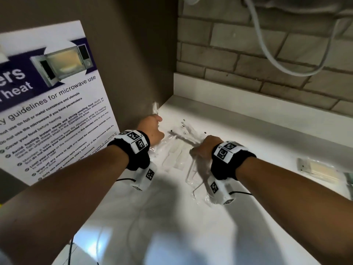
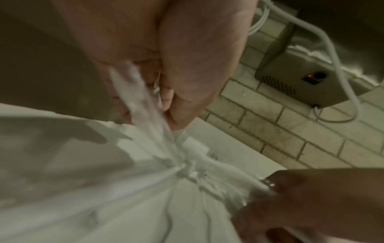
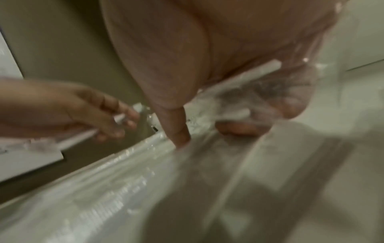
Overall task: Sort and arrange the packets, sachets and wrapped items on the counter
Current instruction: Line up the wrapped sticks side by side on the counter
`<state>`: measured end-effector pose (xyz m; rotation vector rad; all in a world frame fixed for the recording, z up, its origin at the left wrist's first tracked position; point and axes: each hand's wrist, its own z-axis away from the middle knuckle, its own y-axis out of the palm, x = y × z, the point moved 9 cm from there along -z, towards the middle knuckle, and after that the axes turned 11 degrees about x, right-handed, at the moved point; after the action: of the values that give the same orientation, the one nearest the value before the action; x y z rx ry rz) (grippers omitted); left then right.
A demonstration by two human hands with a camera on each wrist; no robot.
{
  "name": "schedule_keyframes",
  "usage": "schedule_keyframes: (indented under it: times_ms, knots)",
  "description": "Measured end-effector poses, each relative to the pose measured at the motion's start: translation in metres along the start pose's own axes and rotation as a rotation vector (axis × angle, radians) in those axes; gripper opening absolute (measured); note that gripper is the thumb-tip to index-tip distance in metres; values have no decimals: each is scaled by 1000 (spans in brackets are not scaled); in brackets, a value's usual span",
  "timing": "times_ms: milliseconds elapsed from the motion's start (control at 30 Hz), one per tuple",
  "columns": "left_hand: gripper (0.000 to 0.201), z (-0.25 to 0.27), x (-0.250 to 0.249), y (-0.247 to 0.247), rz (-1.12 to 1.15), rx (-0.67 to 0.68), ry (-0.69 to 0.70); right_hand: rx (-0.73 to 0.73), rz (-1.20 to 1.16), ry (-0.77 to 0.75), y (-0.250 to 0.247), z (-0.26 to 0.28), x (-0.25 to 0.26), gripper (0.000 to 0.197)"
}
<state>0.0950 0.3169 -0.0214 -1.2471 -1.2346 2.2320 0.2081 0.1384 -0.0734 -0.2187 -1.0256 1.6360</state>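
Several clear plastic-wrapped white items (image 1: 177, 150) lie in a loose pile on the white counter (image 1: 238, 131), near its back left corner. My left hand (image 1: 157, 121) is at the left of the pile and pinches one clear wrapped item (image 1: 155, 108) that sticks up against the brown panel. In the left wrist view that wrapper (image 2: 141, 98) runs out between thumb and fingers. My right hand (image 1: 196, 150) is at the right of the pile, its fingers curled round a bunch of clear wrapped items (image 1: 193, 175) that trail toward me. In the right wrist view, white sticks inside the wrap (image 3: 259, 85) lie across the palm.
A brown side panel (image 1: 133, 54) with a microwave guidelines poster (image 1: 47, 104) walls off the left. Brick tiles (image 1: 248, 60) and a hanging white cable (image 1: 267, 54) are behind. A clear packet of wooden sticks (image 1: 317, 169) lies at the right. A grey device (image 2: 301, 78) is mounted on the wall.
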Motion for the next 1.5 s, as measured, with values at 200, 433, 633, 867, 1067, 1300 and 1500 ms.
schedule_keyframes:
  times_ms: [200,433,633,867,1067,1300,1500]
  knots:
    - [60,9,-2,-1,-43,37,12,-47,351,39,-1,2,17,31]
    - [43,14,1,31,-348,164,-11,-126,-10,-20,-15,17,22,21]
    - [43,18,-30,2,-235,20,85,-192,-73,-185,-34,48,29,26]
    - [51,42,-116,26,-66,21,304,-337,-238,-113,-72,99,-45,16]
    - [53,66,-174,111,-32,195,356,-279,-73,194,-61,117,-131,17]
    - [55,72,-193,174,-51,321,326,-229,-122,267,-49,112,-177,21]
    - [42,69,-194,186,-27,413,334,-259,-192,201,-54,112,-184,34]
